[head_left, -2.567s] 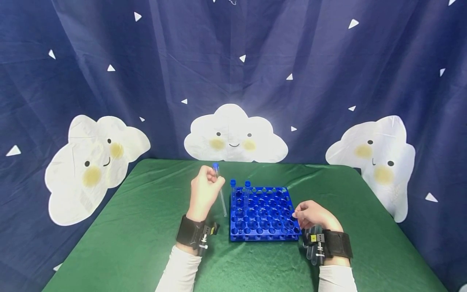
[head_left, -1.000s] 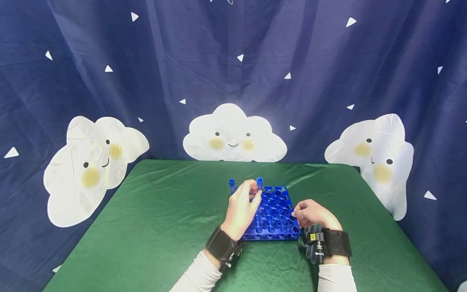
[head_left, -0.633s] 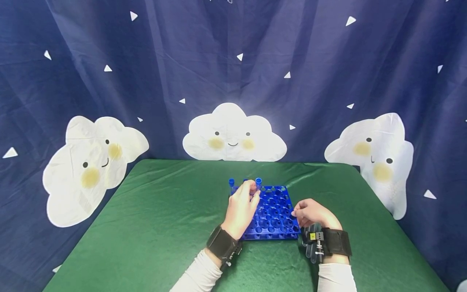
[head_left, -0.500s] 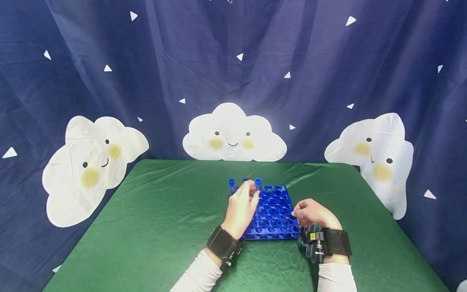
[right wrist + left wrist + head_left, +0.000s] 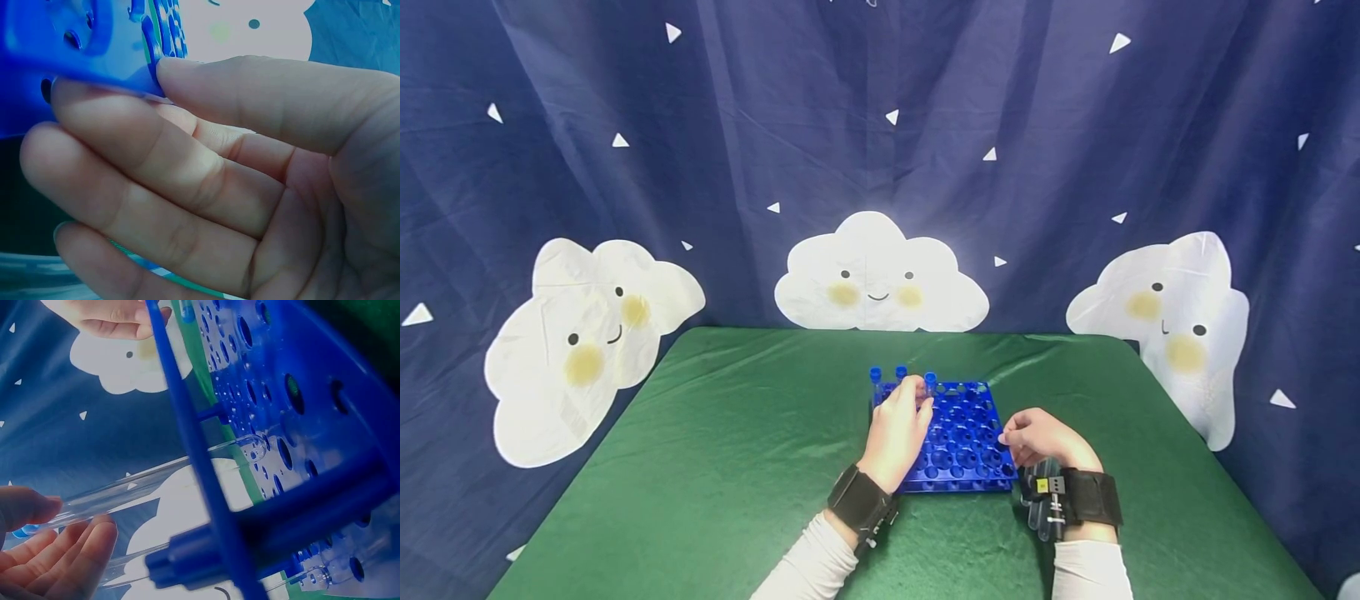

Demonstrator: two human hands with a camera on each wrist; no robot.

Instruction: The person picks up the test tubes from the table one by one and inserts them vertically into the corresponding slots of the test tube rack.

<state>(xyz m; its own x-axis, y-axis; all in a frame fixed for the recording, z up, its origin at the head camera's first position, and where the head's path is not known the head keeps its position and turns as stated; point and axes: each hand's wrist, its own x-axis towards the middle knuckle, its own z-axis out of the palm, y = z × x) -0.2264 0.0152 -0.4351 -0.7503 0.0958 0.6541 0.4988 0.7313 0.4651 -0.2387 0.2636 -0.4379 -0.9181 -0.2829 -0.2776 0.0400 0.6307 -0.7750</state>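
Observation:
My left hand (image 5: 895, 433) pinches a clear test tube (image 5: 137, 481) with a blue cap (image 5: 930, 378) between thumb and fingers. The tube passes through the top plate of a blue test tube rack (image 5: 962, 485), and its rounded end is at the lower plate in the left wrist view. Two more capped tubes stand in the rack's back row, one at the corner (image 5: 876, 375) and one partly behind my left hand. At the rack's right side, my right hand (image 5: 1041, 437) grips the rack's edge (image 5: 119, 75) between thumb and forefinger.
Several clear tubes (image 5: 1036, 515) lie on the green tablecloth (image 5: 737, 450), partly hidden under my right wrist. A dark blue curtain (image 5: 880, 167) with white clouds hangs behind the table.
My left hand has carried the tube from left of the rack to its back row, right of the other two. The tube has sunk slightly lower. My right hand has stayed on the rack.

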